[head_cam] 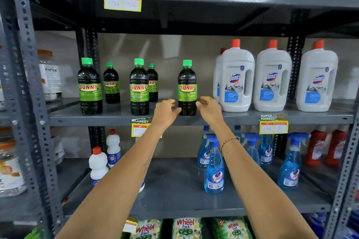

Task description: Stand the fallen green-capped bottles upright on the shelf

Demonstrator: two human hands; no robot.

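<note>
Several dark green-capped SUNNY bottles stand upright on the grey middle shelf [116, 117]. The rightmost one [187, 83] stands at the shelf's front edge. My left hand [165, 112] is just left of its base and my right hand [208, 107] just right of it. Both hands have fingers spread and curled toward the bottle, a small gap on each side, holding nothing. Two more front bottles [89, 87] [139, 88] stand to the left, with two smaller-looking ones [111, 83] [152, 83] behind them.
White Domex jugs [236, 81] with red caps stand close to the right of the rightmost bottle. Blue spray bottles [213, 169] and white bottles [98, 165] fill the shelf below. Yellow price tags [273, 124] hang on shelf edges. A steel upright [29, 103] runs down the left.
</note>
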